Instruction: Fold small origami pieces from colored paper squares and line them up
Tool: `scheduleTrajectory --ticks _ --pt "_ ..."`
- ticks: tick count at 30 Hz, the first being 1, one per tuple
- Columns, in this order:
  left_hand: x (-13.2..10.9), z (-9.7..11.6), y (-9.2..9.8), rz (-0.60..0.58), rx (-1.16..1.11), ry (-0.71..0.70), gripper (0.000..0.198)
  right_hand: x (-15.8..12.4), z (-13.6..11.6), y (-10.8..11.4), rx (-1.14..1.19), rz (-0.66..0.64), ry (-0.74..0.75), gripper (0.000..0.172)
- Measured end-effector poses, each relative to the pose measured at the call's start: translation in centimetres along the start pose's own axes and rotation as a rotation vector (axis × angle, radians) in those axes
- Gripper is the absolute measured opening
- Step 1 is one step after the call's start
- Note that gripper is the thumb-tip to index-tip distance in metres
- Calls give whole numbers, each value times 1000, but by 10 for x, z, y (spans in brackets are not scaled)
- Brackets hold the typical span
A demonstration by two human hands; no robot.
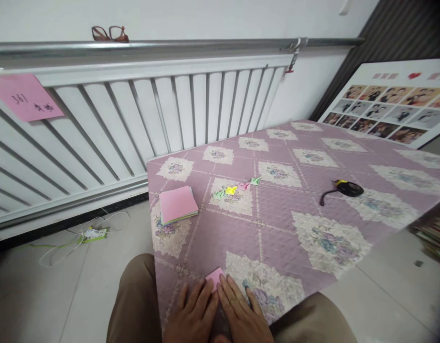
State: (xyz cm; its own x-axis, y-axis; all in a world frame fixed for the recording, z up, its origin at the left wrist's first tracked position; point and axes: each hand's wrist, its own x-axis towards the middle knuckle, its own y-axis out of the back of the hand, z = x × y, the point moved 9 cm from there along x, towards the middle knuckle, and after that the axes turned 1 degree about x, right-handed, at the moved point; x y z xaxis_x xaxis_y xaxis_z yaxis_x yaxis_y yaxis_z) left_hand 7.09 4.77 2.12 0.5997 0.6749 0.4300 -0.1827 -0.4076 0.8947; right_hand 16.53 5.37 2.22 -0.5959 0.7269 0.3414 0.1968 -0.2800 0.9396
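Both of my hands lie flat, side by side, at the near edge of a table covered with a purple quilted flowered cloth [277, 228]. My left hand [193, 312] and my right hand [241, 314] press with stretched fingers on a pink sheet of paper [215, 277], whose corner shows between the fingertips. Further up the table to the left sits a stack of coloured square papers [177, 204] with a pink sheet on top. Beyond it, several small folded paper figures [237, 188] lie in a row, green, yellow and pink.
A black object with a thin tail [343, 189] lies at the table's right. A white slatted radiator [134, 119] with a pink note [25, 97] and glasses [109, 33] on top stands behind. Cables [80, 236] lie on the floor. A photo board [391, 102] leans at the right.
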Motion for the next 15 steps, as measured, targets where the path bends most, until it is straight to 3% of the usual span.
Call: scheduleTrajectory --ticks 4,10,15 --pt "-4 -6 -5 -61 -70 63 58 -5 -1 5 -20 41 -8 75" --pt "-9 -10 -21 -374 -288 135 67 -5 8 14 36 19 -156 49" --pt "-6 -13 -18 -487 -398 206 70 17 37 15 233 -24 -457 25"
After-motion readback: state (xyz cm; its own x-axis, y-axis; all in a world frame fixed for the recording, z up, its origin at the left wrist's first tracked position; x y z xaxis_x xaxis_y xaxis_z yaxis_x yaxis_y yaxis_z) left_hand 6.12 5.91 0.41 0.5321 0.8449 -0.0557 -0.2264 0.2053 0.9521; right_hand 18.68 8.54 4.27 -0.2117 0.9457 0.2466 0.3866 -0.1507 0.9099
